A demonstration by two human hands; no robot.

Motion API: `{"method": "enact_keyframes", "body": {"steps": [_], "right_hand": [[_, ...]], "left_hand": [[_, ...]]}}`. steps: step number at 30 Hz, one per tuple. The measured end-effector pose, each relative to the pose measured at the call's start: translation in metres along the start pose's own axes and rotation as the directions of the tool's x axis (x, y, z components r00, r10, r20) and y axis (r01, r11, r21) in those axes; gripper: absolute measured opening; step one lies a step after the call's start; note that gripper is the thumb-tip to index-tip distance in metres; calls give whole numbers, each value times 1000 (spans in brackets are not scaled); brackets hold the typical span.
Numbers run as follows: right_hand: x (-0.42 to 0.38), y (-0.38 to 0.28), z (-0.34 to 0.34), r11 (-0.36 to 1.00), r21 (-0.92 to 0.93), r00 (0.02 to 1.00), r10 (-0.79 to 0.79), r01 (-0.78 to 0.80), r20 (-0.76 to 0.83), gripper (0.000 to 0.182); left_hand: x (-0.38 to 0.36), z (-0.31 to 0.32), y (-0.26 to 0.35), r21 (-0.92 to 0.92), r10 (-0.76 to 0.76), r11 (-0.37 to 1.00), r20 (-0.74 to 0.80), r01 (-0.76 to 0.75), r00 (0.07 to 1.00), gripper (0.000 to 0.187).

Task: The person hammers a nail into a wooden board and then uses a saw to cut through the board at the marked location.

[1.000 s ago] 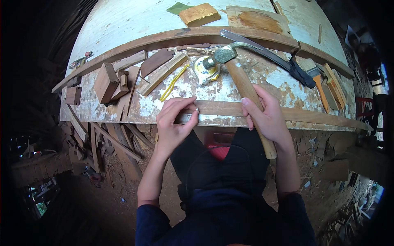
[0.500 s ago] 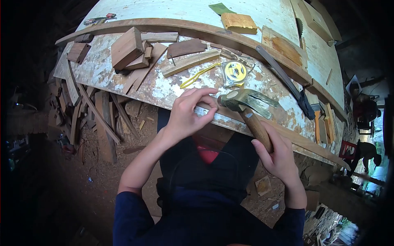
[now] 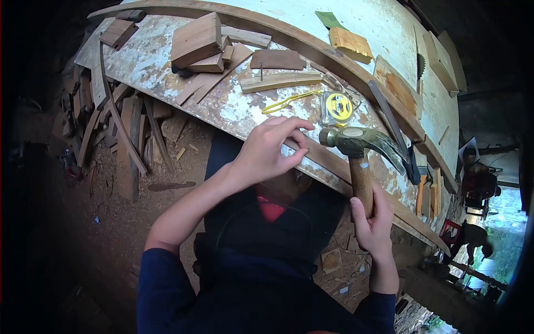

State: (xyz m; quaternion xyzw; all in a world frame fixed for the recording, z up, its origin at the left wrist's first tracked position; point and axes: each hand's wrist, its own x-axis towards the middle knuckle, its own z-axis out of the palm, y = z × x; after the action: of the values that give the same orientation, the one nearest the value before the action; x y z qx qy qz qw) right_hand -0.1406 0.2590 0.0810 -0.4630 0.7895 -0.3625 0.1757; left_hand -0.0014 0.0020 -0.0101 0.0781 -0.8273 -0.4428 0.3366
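Observation:
My right hand [image 3: 376, 222] grips a claw hammer [image 3: 361, 183] by its wooden handle. The metal head is raised above the bench edge, its striking face toward my left hand [image 3: 273, 146] and the claw pointing right. My left hand is at the near end of a long wooden strip [image 3: 400, 210] lying along the front edge. Its thumb and a finger are drawn together, the index finger raised; whatever they pinch is too small to make out. Just beyond are a yellow tape measure [image 3: 337, 108] with a yellow strap and a short wood piece [image 3: 283, 82] with a nail [image 3: 261, 70] upright by it.
On the paint-spotted workbench [image 3: 150, 55] lie stacked wood blocks [image 3: 197, 42], a curved rail [image 3: 267, 23], a dark metal bar [image 3: 389, 114] and a yellowish block [image 3: 350, 44]. Scrap boards [image 3: 130, 150] lean below at the left. Another person [image 3: 473, 239] is far right.
The hammer has turned so its handle is more upright and its face is closer to level. My left hand keeps its curled pose by the strip's end. The whole view has shifted.

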Motion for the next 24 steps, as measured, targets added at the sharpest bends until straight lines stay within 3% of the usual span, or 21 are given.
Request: {"method": "enact_keyframes", "body": {"steps": [3, 7, 8, 11, 15, 19, 23, 24], "right_hand": [[8, -10, -5, 988, -150, 991, -11, 31, 131, 44], [-9, 2, 0, 993, 19, 993, 117, -116, -31, 41], [-10, 9, 4, 999, 28, 997, 47, -45, -58, 40], [5, 1, -2, 980, -173, 989, -82, 102, 120, 40], [-10, 6, 5, 996, 52, 995, 80, -77, -53, 40], [3, 0, 2, 995, -97, 994, -14, 25, 110, 40], [4, 14, 3, 967, 220, 991, 124, -130, 42, 45], [9, 15, 3, 882, 414, 974, 204, -225, 95, 44]], "left_hand": [[1, -2, 1, -3, 24, 1000, -7, -24, 1000, 46], [1, -3, 1, -24, 16, 1000, 3, -16, 1000, 47], [0, -2, 1, -31, 16, 999, 1, -16, 1000, 47], [2, -2, 1, -23, 28, 999, 1, -28, 1000, 48], [1, -5, 1, -24, 15, 1000, 12, -15, 1000, 50], [2, -4, 0, -36, 25, 999, 12, -25, 1000, 49], [2, -2, 3, 38, 51, 998, -2, -50, 999, 47], [4, -1, 5, 41, 50, 998, -12, -49, 999, 44]]}}
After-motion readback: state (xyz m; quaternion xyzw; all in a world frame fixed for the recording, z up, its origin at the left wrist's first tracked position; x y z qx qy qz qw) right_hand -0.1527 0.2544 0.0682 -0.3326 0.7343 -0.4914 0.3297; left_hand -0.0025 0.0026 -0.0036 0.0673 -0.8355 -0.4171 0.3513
